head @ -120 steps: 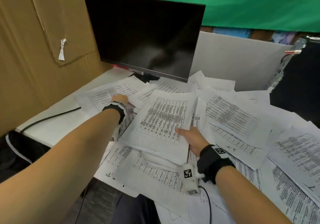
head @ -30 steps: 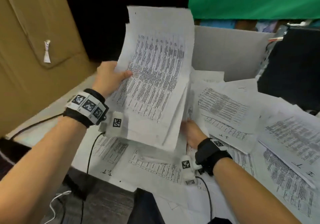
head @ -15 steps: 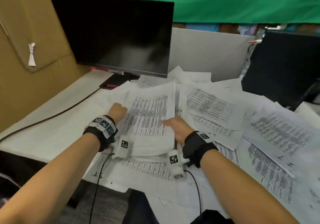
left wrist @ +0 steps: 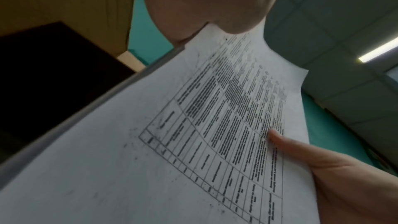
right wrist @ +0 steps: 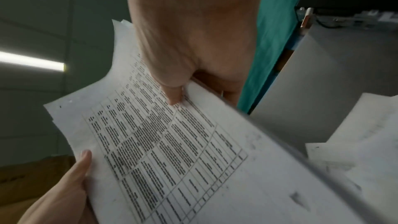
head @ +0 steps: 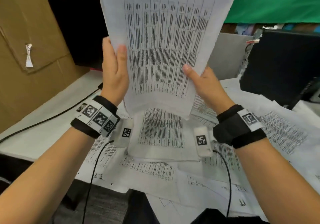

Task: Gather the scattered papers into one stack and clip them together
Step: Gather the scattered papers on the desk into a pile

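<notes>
I hold a bundle of printed sheets [head: 162, 47] upright in the air above the desk, its lower edge hanging free. My left hand [head: 114, 68] grips its left edge, thumb on the front face. My right hand [head: 204, 81] grips the right edge, thumb pressed on the print. The left wrist view shows the bundle [left wrist: 193, 134] from below with my left hand [left wrist: 204, 2] at the top; the right wrist view shows the bundle [right wrist: 172, 151] pinched under my right hand [right wrist: 185, 57]. More printed papers [head: 162, 132] lie scattered on the desk beneath. No clip is visible.
A black monitor [head: 76, 29] stands behind the bundle at the left, against a cardboard wall [head: 26, 33]. A dark case [head: 284, 64] stands at the right. A black cable [head: 52, 116] runs over the bare desk [head: 43, 137] at the left. Loose sheets [head: 284, 133] cover the right side.
Half a second ago both hands pressed the bundle flat on the pile. Now both hands have lifted it upright in front of the monitor.
</notes>
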Demonstrator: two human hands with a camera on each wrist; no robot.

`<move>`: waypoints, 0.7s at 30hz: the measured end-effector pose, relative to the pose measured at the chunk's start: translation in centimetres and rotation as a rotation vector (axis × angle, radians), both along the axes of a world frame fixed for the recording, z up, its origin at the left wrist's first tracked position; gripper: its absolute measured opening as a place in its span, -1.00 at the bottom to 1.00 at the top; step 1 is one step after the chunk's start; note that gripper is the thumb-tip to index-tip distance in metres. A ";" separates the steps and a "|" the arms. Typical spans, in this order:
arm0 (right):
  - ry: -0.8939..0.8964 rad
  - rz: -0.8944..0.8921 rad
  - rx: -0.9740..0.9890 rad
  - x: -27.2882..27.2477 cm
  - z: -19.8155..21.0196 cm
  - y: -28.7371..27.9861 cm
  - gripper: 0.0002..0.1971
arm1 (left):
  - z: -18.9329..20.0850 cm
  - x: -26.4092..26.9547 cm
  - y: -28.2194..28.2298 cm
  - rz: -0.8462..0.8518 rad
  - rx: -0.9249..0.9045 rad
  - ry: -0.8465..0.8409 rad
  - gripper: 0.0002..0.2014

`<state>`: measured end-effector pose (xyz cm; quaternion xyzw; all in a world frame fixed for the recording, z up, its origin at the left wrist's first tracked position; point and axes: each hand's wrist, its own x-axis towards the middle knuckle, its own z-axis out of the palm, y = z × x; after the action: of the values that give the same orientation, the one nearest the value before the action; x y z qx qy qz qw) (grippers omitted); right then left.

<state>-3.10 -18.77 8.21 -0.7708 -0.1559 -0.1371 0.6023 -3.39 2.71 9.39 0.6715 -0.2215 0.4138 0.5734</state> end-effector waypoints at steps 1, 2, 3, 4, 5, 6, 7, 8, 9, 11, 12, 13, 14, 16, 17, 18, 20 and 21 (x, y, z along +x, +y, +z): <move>0.016 0.002 -0.008 -0.2 -0.7 -0.1 -0.67 | -0.9 0.2 -0.3 -0.024 -0.024 0.048 -0.81; 0.045 0.016 0.009 -0.5 -1.4 -0.2 -0.64 | -2.0 0.6 -0.4 -0.028 -0.072 0.099 -0.83; 0.081 0.029 0.042 -0.6 -2.1 -0.4 -0.53 | -3.1 0.9 -0.6 -0.028 -0.117 0.137 -0.81; 0.122 0.035 0.071 -0.6 -2.9 -0.6 -0.38 | -4.2 1.4 -0.6 -0.029 -0.158 0.177 -0.84; 0.170 0.031 0.070 -0.6 -3.6 -0.7 -0.25 | -5.1 1.7 -0.7 -0.025 -0.185 0.225 -0.86; 0.228 0.040 0.045 -0.4 -4.5 -0.8 -0.18 | -5.8 1.9 -0.8 -0.017 -0.193 0.269 -0.79; 0.289 0.051 0.009 -0.2 -5.5 -0.9 -0.17 | -6.5 2.1 -1.1 -0.011 -0.187 0.323 -0.72; 0.345 0.053 -0.015 -0.1 -6.4 -0.8 -0.22 | -7.2 2.3 -1.5 -0.015 -0.181 0.403 -0.73; 0.383 0.033 -0.022 0.0 -7.3 -0.7 -0.30 | -7.6 2.7 -1.8 -0.007 -0.180 0.501 -0.79; 0.401 -0.058 0.042 0.3 -8.2 -0.5 -0.41 | -7.6 3.2 -2.0 0.028 -0.178 0.579 -0.86; 0.382 -0.110 0.098 0.5 -8.0 -0.4 -0.44 | -7.0 3.3 -2.0 0.005 -0.190 0.539 -0.87; 0.346 -0.153 0.131 0.8 -7.6 -0.5 -0.46 | -6.2 3.3 -2.0 -0.026 -0.184 0.481 -0.85; 0.321 -0.180 0.140 1.0 -7.0 -0.5 -0.52 | -5.5 3.4 -1.8 -0.031 -0.142 0.440 -0.84; 0.343 -0.156 0.132 1.5 -6.7 -0.7 -0.60 | -5.0 4.3 -0.9 0.024 -0.033 0.508 -0.83; 0.390 -0.130 0.125 1.8 -7.2 -1.0 -0.56 | -5.4 5.0 -0.3 0.039 0.006 0.616 -0.83; 0.457 -0.112 0.104 2.0 -7.8 -1.0 -0.43 | -5.9 5.3 0.4 0.022 0.035 0.753 -0.85; 0.601 -0.117 0.054 2.3 -9.9 -1.1 -0.09 | -7.6 5.5 2.5 -0.040 0.036 1.045 -0.94; 0.662 -0.127 0.033 2.5 -11.0 -1.2 -0.02 | -8.8 5.5 4.1 -0.021 0.028 1.157 -0.89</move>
<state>-0.63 -20.00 -2.83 -0.7717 0.0988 0.0810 0.6231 2.09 6.80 0.62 0.7937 0.1162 -0.0293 0.5964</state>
